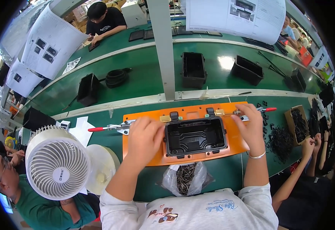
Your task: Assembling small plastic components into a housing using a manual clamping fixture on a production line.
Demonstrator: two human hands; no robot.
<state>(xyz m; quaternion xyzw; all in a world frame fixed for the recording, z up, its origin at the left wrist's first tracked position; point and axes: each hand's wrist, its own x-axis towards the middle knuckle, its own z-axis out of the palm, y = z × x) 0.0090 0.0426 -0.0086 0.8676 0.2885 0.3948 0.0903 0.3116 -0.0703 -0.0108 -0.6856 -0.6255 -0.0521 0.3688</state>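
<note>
A black open plastic box sits in an orange fixture plate on the bench in front of me. At its left side, my left hand has its fingers curled together near a brass block; whatever its fingertips hold is hidden. On the other side, my right hand pinches what looks like a thin metal pin by the right brass block. Two black hinge tabs stand at the box's far edge. A plastic bag of metal pins lies between the fixture and my body.
Red-handled toggle clamps flank the fixture. A white fan stands at left. Small black parts are heaped at right beside a carton. More black boxes rest on the shelf behind a metal post. Co-workers sit on both sides.
</note>
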